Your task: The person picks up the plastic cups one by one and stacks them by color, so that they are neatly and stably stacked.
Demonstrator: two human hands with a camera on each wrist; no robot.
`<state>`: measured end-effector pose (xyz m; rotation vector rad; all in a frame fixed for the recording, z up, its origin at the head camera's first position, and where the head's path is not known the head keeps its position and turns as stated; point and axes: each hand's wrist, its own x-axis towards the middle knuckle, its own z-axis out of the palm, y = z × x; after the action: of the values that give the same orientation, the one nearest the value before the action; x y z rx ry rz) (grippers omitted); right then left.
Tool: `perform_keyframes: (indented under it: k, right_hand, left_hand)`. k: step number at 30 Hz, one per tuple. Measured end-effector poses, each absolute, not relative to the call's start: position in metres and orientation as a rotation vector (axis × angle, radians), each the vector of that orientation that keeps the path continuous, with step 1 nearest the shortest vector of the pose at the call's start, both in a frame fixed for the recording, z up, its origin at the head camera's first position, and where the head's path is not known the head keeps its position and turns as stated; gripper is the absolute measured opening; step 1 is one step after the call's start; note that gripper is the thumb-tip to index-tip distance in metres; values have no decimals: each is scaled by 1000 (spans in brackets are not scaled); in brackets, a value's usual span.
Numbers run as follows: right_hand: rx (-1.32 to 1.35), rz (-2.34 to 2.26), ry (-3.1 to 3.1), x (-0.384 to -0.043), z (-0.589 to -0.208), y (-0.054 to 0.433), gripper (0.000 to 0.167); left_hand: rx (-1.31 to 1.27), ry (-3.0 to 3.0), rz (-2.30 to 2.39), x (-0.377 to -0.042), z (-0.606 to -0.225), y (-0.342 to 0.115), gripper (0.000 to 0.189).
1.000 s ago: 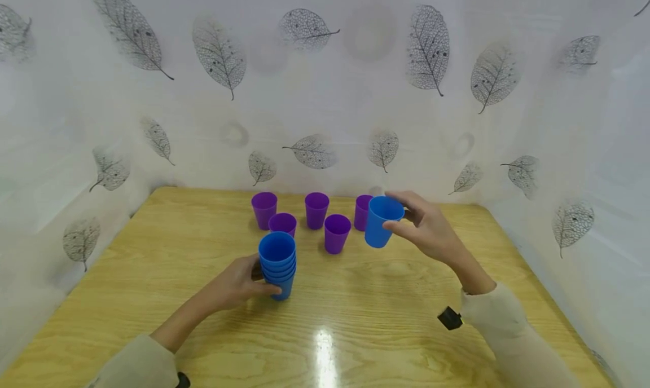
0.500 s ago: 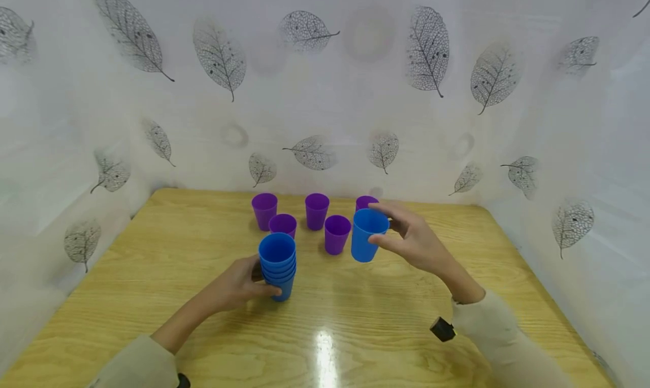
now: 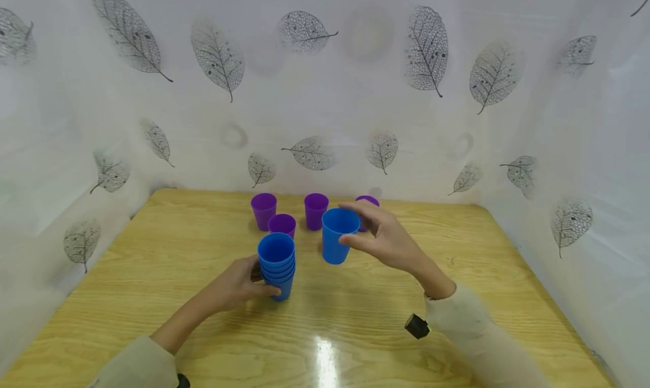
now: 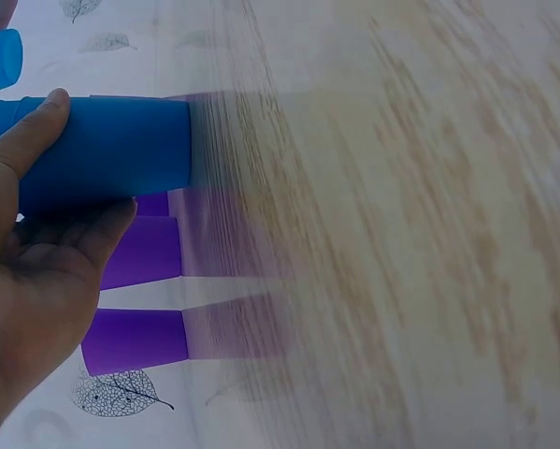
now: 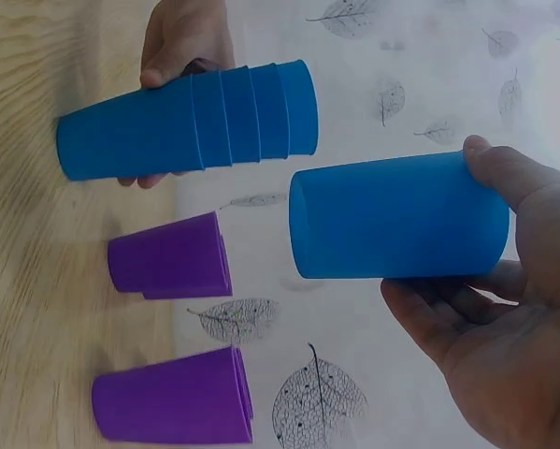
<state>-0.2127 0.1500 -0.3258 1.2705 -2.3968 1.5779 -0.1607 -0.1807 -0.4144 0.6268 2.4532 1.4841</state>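
A stack of several nested blue cups [image 3: 277, 272] stands upright on the table, and my left hand [image 3: 242, 283] grips it low down from the left side. My right hand [image 3: 388, 238] holds a single blue cup [image 3: 335, 244] near its rim, thumb on the near side. That cup is upright in the air, to the right of the stack and apart from it. In the right wrist view the single cup [image 5: 401, 217] has its base just above the level of the stack's top rim [image 5: 303, 108].
Behind the stack, purple cups stand in two loose rows: a far left one [image 3: 263, 213], a far middle one [image 3: 316, 212], a far right one [image 3: 368, 201] partly behind my right hand, and a nearer one [image 3: 282, 224]. Leaf-patterned sheeting [image 3: 325, 95] encloses the wooden table [image 3: 365, 331].
My right hand has carried the single blue cup leftward toward the stack, first dipping a little; it now covers the nearer right purple cup. My left hand and the stack have stayed put.
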Motion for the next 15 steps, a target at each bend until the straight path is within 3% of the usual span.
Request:
perform_keyframes:
  k: [7,15]
  right_hand:
    - [1275,1540,-2411,-210,-317,132,68]
    - [1372,1635,-2329,-209,-297,107,60]
  left_hand:
    - [621,2446,1486,-160,-415,-180,68]
    - [633,2436,1495,-161,-416,-181,67]
